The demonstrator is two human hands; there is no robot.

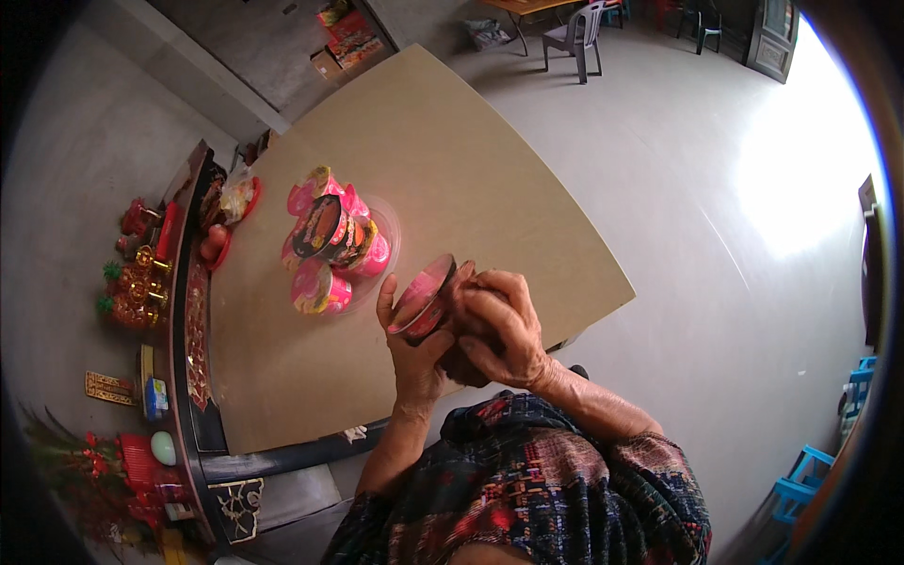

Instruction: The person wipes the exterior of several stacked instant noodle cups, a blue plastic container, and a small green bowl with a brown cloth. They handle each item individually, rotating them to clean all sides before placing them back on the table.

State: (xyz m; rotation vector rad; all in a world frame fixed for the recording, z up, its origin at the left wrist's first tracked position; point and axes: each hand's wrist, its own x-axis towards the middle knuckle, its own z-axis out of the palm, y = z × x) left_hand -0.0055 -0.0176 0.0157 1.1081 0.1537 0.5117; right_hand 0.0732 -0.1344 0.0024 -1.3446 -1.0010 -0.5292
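Note:
Over the near edge of the table, my left hand [414, 369] grips a red and black instant noodle cup [424, 299], its thumb up along the left side of the rim. The cup is tilted, its round pinkish end turned up and to the left. From the right, my right hand [504, 325] has its fingers bent against the cup's other side. A dark brownish shape between the palms is too blurred to name. Beyond my hands, several pink noodle cups [322, 288] stand grouped in a clear round tray [391, 235], with a black noodle cup [325, 228] lying tilted on top.
The tan table [452, 151] reaches away ahead. At its left runs a dark altar shelf [193, 282] with gold ornaments [146, 287], a red dish of fruit [218, 247] and red decorations. A grey chair [574, 40] stands far off; blue stools [800, 485] are at the right.

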